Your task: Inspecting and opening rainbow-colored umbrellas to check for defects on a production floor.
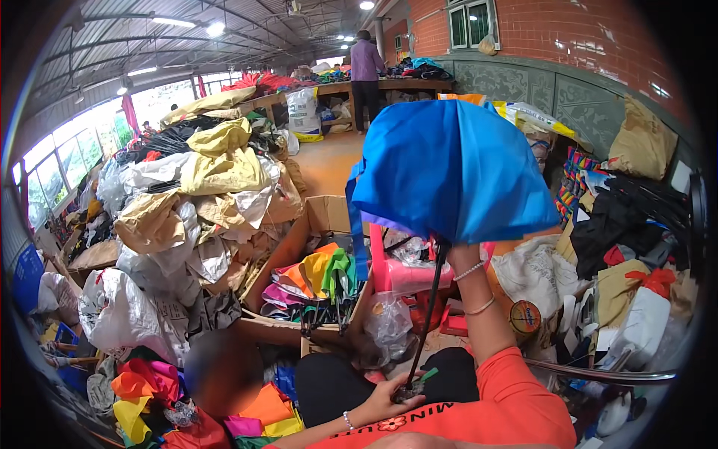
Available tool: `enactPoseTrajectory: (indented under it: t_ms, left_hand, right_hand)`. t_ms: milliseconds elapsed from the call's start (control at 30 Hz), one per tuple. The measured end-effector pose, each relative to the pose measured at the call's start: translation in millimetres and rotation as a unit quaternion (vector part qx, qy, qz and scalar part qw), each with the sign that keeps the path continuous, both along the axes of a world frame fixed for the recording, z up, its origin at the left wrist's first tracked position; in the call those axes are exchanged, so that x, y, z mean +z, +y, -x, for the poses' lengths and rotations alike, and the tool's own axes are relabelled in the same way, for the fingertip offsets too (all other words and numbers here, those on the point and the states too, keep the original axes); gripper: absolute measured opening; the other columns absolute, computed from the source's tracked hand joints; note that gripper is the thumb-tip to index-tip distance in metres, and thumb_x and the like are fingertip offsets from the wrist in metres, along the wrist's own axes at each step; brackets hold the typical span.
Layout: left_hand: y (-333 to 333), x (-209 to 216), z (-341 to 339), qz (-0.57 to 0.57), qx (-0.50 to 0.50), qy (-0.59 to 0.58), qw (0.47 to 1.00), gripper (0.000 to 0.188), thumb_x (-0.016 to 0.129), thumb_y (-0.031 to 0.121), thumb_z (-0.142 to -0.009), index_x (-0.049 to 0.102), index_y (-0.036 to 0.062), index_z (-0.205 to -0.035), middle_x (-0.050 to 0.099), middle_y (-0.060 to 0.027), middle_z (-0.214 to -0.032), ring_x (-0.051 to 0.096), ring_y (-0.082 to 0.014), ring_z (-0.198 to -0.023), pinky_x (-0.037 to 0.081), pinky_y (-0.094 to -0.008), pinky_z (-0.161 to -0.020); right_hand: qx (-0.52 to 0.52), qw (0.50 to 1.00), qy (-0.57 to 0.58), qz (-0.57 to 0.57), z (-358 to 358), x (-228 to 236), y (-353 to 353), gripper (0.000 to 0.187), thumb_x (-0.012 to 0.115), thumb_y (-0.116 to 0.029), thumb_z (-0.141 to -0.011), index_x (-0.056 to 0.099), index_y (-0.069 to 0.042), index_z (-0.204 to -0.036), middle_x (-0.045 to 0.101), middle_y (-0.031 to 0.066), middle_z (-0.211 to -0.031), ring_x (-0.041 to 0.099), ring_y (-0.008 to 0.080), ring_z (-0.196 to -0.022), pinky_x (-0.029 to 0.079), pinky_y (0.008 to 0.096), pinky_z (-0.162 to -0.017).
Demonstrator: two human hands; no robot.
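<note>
Umbrella: blue umbrella held up in front of person, canopy hanging loose over black shaft, which runs down to the lap.
Left hand: left hand fingers curled shut round the shaft's bottom end, near a small green bit.
Right hand: right hand up under the canopy rim, mostly hidden by fabric; wrist w/ bracelets shows. Can't tell if fingers are closed or apart.
Around: cardboard box of folded colourful umbrellas just ahead; pink stool beside it; heap of tan & white fabric to the left; another person far back at a tabletop.
Risk: prob. loose canopy could snag or tear if the shaft is twisted w/ fabric bunched; bottom end could slip out of the left hand, since it's the only grip that shows.
</note>
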State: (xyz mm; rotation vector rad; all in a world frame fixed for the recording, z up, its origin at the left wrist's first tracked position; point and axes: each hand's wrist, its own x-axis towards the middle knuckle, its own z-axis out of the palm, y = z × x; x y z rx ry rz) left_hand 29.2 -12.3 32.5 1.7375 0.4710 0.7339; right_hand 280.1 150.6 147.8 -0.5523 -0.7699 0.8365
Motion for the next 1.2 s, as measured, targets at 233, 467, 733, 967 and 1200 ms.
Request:
enactPoseTrajectory:
  t_ms: [233,467,733,967,1200]
  left_hand:
    - [32.6,44.8,-1.1,0.195,-0.004,-0.074,0.978,0.030,0.066,0.004,-0.077,0.056,0.0020,-0.105,0.061,-0.0022,-0.073,0.052,-0.0071,-0.054,0.041,-0.0181,-0.048]
    - [70.0,96.4,-1.5,0.154,0.085,-0.195,0.965,0.030,0.063,-0.002,-0.074,0.056,0.0002,-0.103,0.062,-0.0044,-0.072,0.054,-0.0113,-0.052,0.043,-0.0208,-0.047]
    - [81.3,111.6,17.0,0.158,0.085,-0.270,0.946,0.031,0.058,-0.007,-0.072,0.051,0.0004,-0.102,0.062,-0.0109,-0.083,0.057,-0.0185,-0.052,0.046,-0.0234,-0.049]
    - [70.5,110.8,22.0,0.152,0.070,-0.311,0.936,0.033,0.059,-0.009,-0.072,0.050,0.0001,-0.102,0.061,-0.0114,-0.091,0.057,-0.0185,-0.054,0.048,-0.0242,-0.052]
    - [58.8,108.6,20.4,0.163,0.048,-0.316,0.934,0.034,0.060,-0.008,-0.072,0.049,0.0009,-0.104,0.060,-0.0105,-0.091,0.057,-0.0166,-0.055,0.048,-0.0236,-0.052]
  right_hand:
    - [0.195,0.974,0.106,-0.036,38.8,-5.4,-16.2,0.013,0.047,-0.017,-0.086,0.049,-0.010,-0.096,0.062,0.0146,-0.090,0.061,0.0264,-0.070,0.051,0.0357,-0.053]
    - [0.198,0.979,0.048,-0.007,55.8,-33.1,-42.1,0.007,0.050,-0.014,-0.083,0.043,-0.012,-0.083,0.058,0.0095,-0.083,0.058,0.0205,-0.067,0.048,0.0319,-0.049]
    - [0.230,0.965,0.098,0.077,53.7,-34.6,-46.6,0.009,0.049,-0.015,-0.086,0.041,-0.013,-0.083,0.051,0.0043,-0.072,0.051,0.0162,-0.058,0.039,0.0255,-0.046]
    - [0.374,0.920,0.107,0.058,53.5,-46.1,-45.5,0.012,0.050,-0.019,-0.089,0.044,-0.011,-0.082,0.048,0.0036,-0.068,0.044,0.0132,-0.052,0.033,0.0234,-0.044]
    - [0.263,0.960,-0.069,0.063,69.3,-13.7,-56.5,0.013,0.048,-0.019,-0.090,0.051,-0.007,-0.096,0.041,-0.0009,-0.061,0.036,0.0084,-0.050,0.031,0.0212,-0.047]
